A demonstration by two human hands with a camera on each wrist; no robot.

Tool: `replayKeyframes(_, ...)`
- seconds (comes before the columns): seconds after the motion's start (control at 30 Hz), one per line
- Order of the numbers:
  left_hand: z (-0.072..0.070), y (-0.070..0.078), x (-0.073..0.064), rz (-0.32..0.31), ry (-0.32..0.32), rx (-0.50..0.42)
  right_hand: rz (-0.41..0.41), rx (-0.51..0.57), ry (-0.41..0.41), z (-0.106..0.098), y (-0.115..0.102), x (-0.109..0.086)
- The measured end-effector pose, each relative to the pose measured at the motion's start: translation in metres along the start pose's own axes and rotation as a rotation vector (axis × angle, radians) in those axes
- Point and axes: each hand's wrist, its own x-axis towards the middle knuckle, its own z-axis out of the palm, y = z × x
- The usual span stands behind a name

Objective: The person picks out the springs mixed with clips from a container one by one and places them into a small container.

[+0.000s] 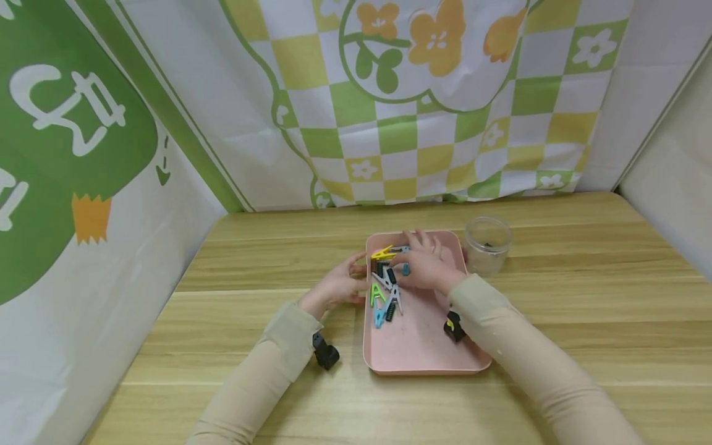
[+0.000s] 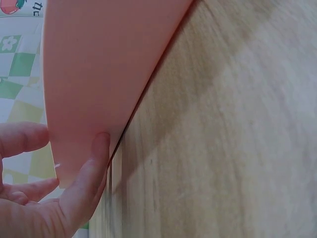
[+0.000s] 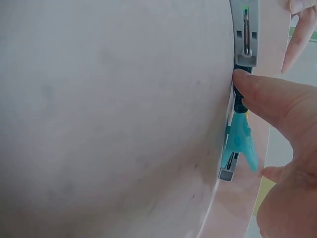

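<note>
A pink tray (image 1: 423,346) holds several small clothespins and black ridged pieces, mostly along its left side. Among these are a yellow clothespin (image 1: 384,253), a green one (image 1: 377,295), a light-blue one (image 1: 379,314) and grey ones. My left hand (image 1: 339,283) is at the tray's left wall, fingertips touching its outer side and rim. Over the tray's upper half is my right hand (image 1: 425,267). In the right wrist view its thumb and a finger pinch a small black ridged piece (image 3: 239,99), beside a teal clothespin (image 3: 239,140) and a grey one (image 3: 246,37).
A clear round jar (image 1: 487,244) with something dark inside stands at the tray's upper right. The wooden table (image 1: 267,266) ends at a patterned curtain (image 1: 417,142) behind. Black wrist devices (image 1: 325,352) hang under both forearms.
</note>
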Motion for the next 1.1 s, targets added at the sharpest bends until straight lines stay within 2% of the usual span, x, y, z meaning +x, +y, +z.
replayKeyframes(1.1, 0.0013, 0.0029, -0.0034, 0.007, 0.003, 0.018, 0.02, -0.038, -0.008, 0.0003, -0.0025, 0.0007)
